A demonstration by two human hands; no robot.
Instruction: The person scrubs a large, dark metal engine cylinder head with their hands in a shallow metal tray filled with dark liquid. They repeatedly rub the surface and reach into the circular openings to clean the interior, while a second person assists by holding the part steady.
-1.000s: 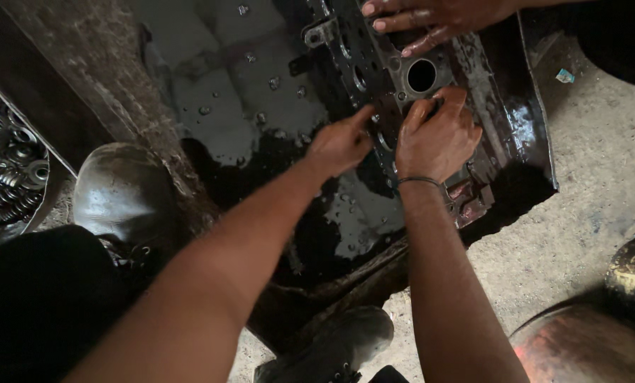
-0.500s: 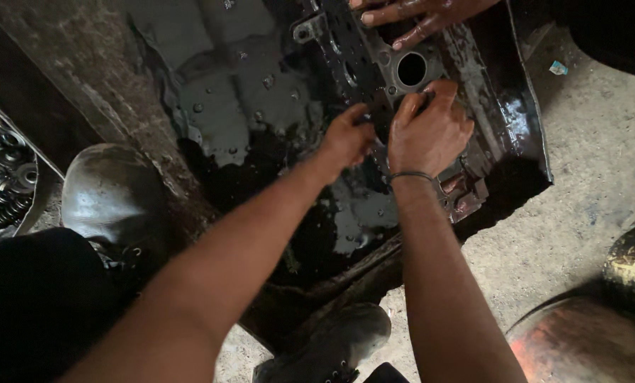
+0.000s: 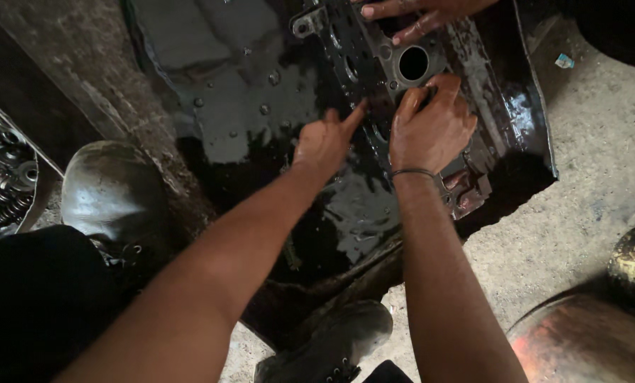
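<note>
A black, oil-covered engine part (image 3: 374, 67) with a round bore (image 3: 412, 63) lies in a dark metal tray (image 3: 530, 106) filled with black oil. My left hand (image 3: 326, 142) rests against the part's left edge, index finger stretched out along it. My right hand (image 3: 431, 128), wearing a thin wrist band, presses down on the part just below the bore, fingers curled over its surface. Another person's hand (image 3: 417, 13) lies on the part's far end at the top of the view.
My oily boots stand at the left (image 3: 115, 191) and bottom (image 3: 332, 340) of the tray. A box of metal springs and rings (image 3: 2, 170) sits at the far left. A rounded metal vessel (image 3: 594, 333) is at the bottom right on the concrete floor (image 3: 594, 177).
Both of my hands have stayed on the engine part. My left index finger has stretched out along its edge. The view has shifted slightly.
</note>
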